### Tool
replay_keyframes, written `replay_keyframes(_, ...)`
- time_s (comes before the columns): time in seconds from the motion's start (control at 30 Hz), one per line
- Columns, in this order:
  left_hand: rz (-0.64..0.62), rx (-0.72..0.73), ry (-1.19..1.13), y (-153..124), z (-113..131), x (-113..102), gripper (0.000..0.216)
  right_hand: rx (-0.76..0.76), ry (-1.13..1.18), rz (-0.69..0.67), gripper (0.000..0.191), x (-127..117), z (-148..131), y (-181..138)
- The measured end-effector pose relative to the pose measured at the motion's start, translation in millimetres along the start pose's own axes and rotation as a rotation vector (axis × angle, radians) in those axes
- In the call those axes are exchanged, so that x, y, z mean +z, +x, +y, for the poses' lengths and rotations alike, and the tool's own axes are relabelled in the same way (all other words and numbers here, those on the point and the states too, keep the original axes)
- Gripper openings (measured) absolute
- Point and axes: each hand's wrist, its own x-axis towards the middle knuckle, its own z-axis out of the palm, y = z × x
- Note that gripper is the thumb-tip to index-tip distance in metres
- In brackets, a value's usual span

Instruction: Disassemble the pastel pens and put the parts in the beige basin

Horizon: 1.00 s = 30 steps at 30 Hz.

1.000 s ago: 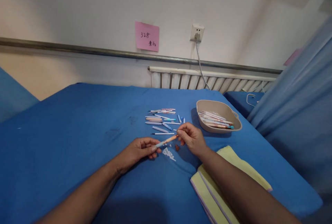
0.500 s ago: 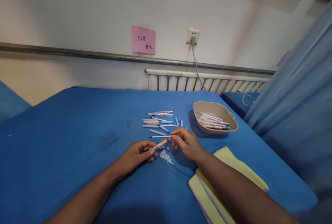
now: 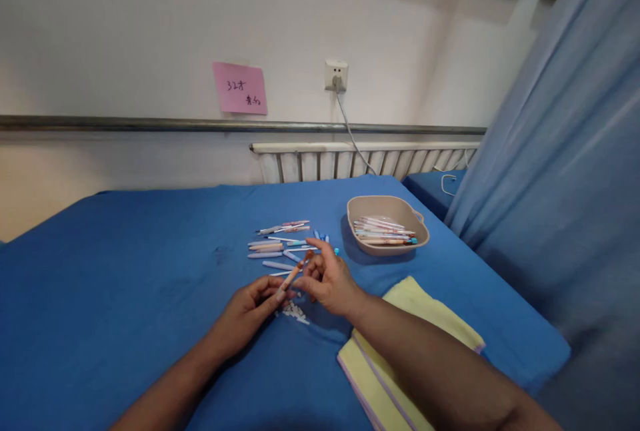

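Observation:
My left hand (image 3: 246, 311) is closed on the lower end of a peach-coloured pen (image 3: 291, 278) with a brown upper end, tilted up to the right. Beside that upper end is my right hand (image 3: 334, 282), its index finger stretched out and its thumb apart from it, the other fingers curled. I see nothing held in it. Small white pieces (image 3: 296, 312) lie in a pile on the blue sheet below my hands. Just beyond are rows of pen barrels (image 3: 265, 255) and thin refills, with small blue caps (image 3: 320, 236) partly hidden by my right hand.
To the right stands a beige basin (image 3: 380, 250) with several pens (image 3: 383, 231) in it. A folded yellow cloth (image 3: 420, 308) lies under my right forearm. Behind the blue-covered bed (image 3: 125, 284) are a radiator (image 3: 310, 164) and a wall rail; a blue curtain (image 3: 530, 124) hangs at right.
My right hand's fingers have come off the pen's upper end and spread. The pen is now tilted more steeply in my left hand. The whole view has shifted to the right.

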Motion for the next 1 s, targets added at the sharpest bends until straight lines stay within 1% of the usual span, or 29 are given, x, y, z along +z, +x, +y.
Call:
replay_keyframes(0.07,0.071,0.024,-0.024,11.7,7.9,0.8,0.036,-0.122,-0.102,0.099,0.055,-8.3,-8.3,-1.5)
replay_keyframes(0.13,0.111,0.082,0.061,27.9,21.6,1.9,0.033,-0.286,-0.223,0.15,0.045,-16.6,-19.4,-4.6)
replay_keyframes(0.17,0.102,0.131,0.128,37.5,30.3,3.6,0.032,-0.377,-0.277,0.14,0.042,-19.4,-25.0,-6.4)
replay_keyframes(0.27,0.102,0.296,0.354,70.8,59.6,16.6,0.027,-0.635,-0.422,0.025,0.034,-18.5,-37.3,-10.2)
replay_keyframes(0.33,0.101,0.369,0.481,94.2,78.5,32.4,0.028,-0.777,-0.494,-0.041,0.031,-10.8,-39.4,-11.0)
replay_keyframes(0.43,0.026,0.435,0.601,127.6,101.0,61.6,0.03,-0.936,-0.56,-0.099,0.026,4.8,-35.6,-10.9)
replay_keyframes(0.5,-0.016,0.466,0.658,148.1,110.7,80.4,0.03,-0.947,-0.606,-0.152,0.023,13.2,-32.2,-10.8)
replay_keyframes(0.57,-0.094,0.489,0.762,167.2,115.7,96.4,0.029,-0.917,-0.652,-0.203,0.025,17.5,-30.7,-11.0)
replay_keyframes(0.63,-0.141,0.475,0.94,184.6,116.4,109.5,0.028,-0.891,-0.687,-0.228,0.029,17.5,-31.9,-11.5)
replay_keyframes(0.7,-0.163,0.456,1.02,199.7,113.5,120.1,0.026,-0.884,-0.713,-0.241,0.029,14.4,-34.9,-11.9)
replay_keyframes(0.83,-0.176,0.403,1.124,221.7,100.7,135.2,0.022,-0.861,-0.772,-0.286,0.028,7.1,-40.1,-10.2)
replay_keyframes(1.0,-0.179,0.339,1.199,233.3,85.1,145.3,0.021,-0.848,-0.781,-0.327,0.028,5.9,-35.2,-3.0)
